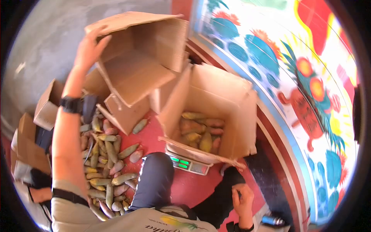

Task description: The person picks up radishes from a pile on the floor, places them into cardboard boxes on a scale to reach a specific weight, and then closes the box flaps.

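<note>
My left hand (89,48) is raised at the upper left, its fingers over the edge of an empty, tilted cardboard box (135,62). My right hand (242,199) hangs at the lower right beside my knee, fingers curled, with no object visible in it. An open cardboard box (220,92) stands in front of me on a digital scale (187,164) with a lit green display. Several greenish and reddish tubers (205,133) lie at the bottom of that box.
A large pile of tubers (108,154) covers the red floor (189,185) left of my leg. More cardboard boxes (52,104) stand at the left. Part of another person's arm (40,194) shows at the lower left. A painted wall (266,50) runs along the right.
</note>
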